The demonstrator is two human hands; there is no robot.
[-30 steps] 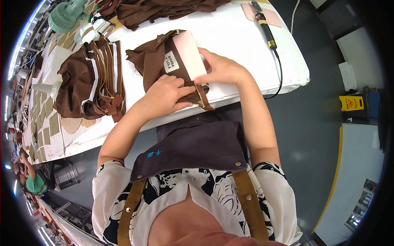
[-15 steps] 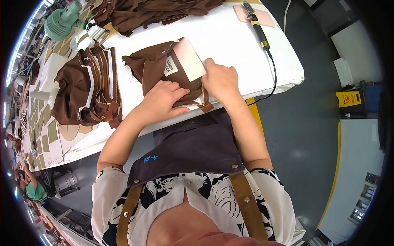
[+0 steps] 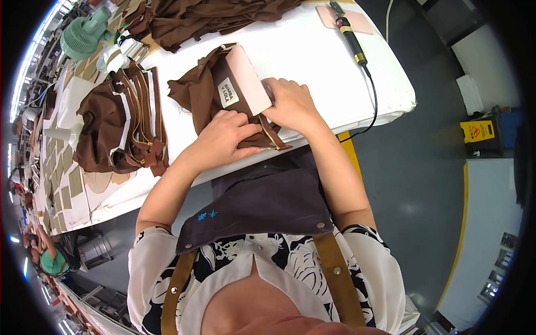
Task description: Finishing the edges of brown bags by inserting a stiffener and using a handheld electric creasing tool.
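A brown fabric pouch piece (image 3: pixel 204 109) with a white printed label (image 3: pixel 228 93) and a gold zipper (image 3: pixel 272 138) lies at the table's front edge. A pale pink rectangular panel (image 3: pixel 249 84) rests slantwise over its right side. My left hand (image 3: pixel 223 138) lies on the lower part of the brown fabric, thumb apart from the fingers, pressing on it. My right hand (image 3: pixel 293 106) is closed at the right edge of the pink panel, thumb near its lower corner; its fingertips are partly hidden.
Brown zippered pouches (image 3: pixel 120 123) are stacked on the left, and brown cloth (image 3: pixel 218 19) is heaped at the back. A black corded hand tool (image 3: pixel 352 42) lies on a pink pad (image 3: pixel 324 19) at the back right. A green fan (image 3: pixel 84 36) stands far left.
The pink panel has shifted left and tilted steeper, laid along the brown fabric, showing more of the label. My right hand has moved a little left with it. My left hand stays nearly still.
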